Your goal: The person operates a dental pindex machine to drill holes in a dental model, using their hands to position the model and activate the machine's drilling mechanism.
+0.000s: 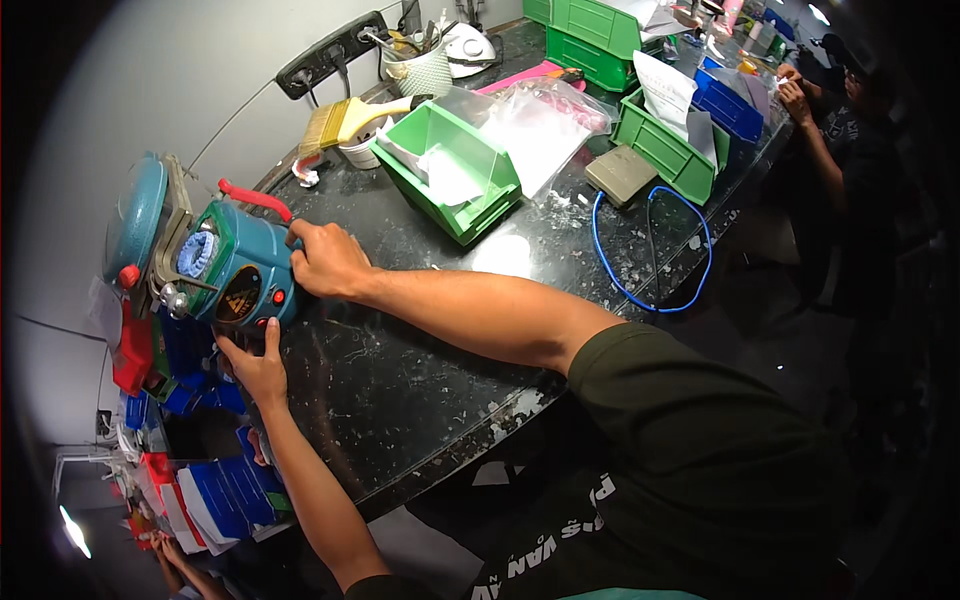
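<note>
A blue, pot-like machine (262, 243) with a black-and-gold label and red buttons on its front stands at the left end of the black workbench. Its round blue lid (138, 212) is swung up on a metal clamp frame, and a blue gathered ring (197, 254) shows at the top opening. My right hand (332, 262) presses curled fingers against the machine's right side, just below its red lever (254, 198). Low on the front, my left hand (258, 372) grips the bottom edge with its thumb upward; its other fingertips are partly hidden.
Behind my right arm sit a green bin (455, 180) holding paper, a wide brush (345, 122) and a power strip (330, 55). A tan pedal-like box (622, 175) with a blue cable lies to the right. Co-workers' hands show at far right (793, 95) and lower left (165, 548).
</note>
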A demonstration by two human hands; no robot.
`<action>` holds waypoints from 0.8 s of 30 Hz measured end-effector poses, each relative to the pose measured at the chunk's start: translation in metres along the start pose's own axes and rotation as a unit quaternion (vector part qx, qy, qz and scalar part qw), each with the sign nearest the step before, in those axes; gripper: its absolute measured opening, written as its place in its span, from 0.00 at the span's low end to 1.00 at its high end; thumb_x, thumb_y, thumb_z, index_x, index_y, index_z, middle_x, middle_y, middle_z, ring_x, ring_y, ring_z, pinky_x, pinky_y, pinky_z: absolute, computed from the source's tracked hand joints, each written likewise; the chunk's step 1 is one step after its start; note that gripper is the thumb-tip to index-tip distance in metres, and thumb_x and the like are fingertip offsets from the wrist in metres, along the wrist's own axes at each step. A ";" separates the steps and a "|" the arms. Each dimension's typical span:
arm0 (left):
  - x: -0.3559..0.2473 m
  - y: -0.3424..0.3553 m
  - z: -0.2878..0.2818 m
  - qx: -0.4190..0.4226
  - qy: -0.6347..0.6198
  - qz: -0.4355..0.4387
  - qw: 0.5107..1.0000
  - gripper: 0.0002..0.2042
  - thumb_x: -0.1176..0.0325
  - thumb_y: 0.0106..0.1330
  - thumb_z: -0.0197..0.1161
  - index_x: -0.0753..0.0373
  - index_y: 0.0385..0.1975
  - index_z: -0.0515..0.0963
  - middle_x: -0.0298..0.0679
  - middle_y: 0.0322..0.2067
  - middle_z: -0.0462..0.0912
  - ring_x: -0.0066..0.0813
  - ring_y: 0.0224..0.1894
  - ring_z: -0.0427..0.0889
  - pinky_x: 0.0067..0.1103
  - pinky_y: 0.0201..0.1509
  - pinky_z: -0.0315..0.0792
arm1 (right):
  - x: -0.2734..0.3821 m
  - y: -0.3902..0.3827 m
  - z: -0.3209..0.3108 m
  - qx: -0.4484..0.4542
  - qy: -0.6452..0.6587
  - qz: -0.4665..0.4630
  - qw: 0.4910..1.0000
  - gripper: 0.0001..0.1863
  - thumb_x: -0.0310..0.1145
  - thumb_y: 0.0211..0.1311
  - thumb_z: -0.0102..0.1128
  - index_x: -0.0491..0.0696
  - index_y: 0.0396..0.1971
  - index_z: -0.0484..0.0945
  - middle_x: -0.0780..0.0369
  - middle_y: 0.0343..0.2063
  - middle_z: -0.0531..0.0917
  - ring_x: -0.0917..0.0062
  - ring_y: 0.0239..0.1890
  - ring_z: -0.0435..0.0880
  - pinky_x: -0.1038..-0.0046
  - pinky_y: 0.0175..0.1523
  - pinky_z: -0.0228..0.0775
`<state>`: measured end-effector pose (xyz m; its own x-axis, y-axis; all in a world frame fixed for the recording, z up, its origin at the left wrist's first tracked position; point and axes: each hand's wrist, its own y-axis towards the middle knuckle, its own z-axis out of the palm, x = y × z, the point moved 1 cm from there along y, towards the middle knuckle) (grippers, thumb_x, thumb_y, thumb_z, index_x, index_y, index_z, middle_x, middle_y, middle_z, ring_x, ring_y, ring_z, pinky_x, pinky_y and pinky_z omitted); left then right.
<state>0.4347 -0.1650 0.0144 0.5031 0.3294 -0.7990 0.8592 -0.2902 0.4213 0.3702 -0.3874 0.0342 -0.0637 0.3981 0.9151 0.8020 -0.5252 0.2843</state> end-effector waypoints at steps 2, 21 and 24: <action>0.003 0.000 -0.002 -0.004 -0.007 -0.001 1.000 0.45 0.70 0.67 0.76 0.69 0.77 0.52 0.55 0.66 0.70 0.40 0.63 0.77 0.31 0.68 0.74 | 0.002 0.000 0.000 0.008 0.002 0.002 1.000 0.16 0.33 0.62 0.59 0.47 0.49 0.83 0.43 0.36 0.88 0.43 0.45 0.87 0.46 0.57 0.77; -0.007 -0.002 -0.007 -0.033 0.032 0.051 0.998 0.47 0.65 0.58 0.80 0.69 0.74 0.58 0.58 0.67 0.72 0.50 0.68 0.74 0.37 0.73 0.67 | -0.003 0.003 0.013 0.026 0.011 0.007 1.000 0.17 0.35 0.64 0.59 0.45 0.50 0.84 0.47 0.34 0.89 0.47 0.43 0.89 0.49 0.53 0.78; -0.010 -0.002 -0.003 -0.020 0.031 0.019 0.999 0.50 0.65 0.58 0.80 0.69 0.77 0.53 0.59 0.70 0.69 0.53 0.71 0.71 0.39 0.75 0.64 | -0.007 0.006 0.013 0.000 -0.004 -0.012 1.000 0.15 0.30 0.64 0.60 0.43 0.48 0.84 0.50 0.28 0.88 0.60 0.32 0.89 0.59 0.44 0.79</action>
<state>0.4285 -0.1647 0.0233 0.5392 0.3733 -0.7550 0.8418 -0.2674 0.4689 0.3828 -0.3832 0.0260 -0.0793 0.4163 0.9058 0.8005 -0.5149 0.3067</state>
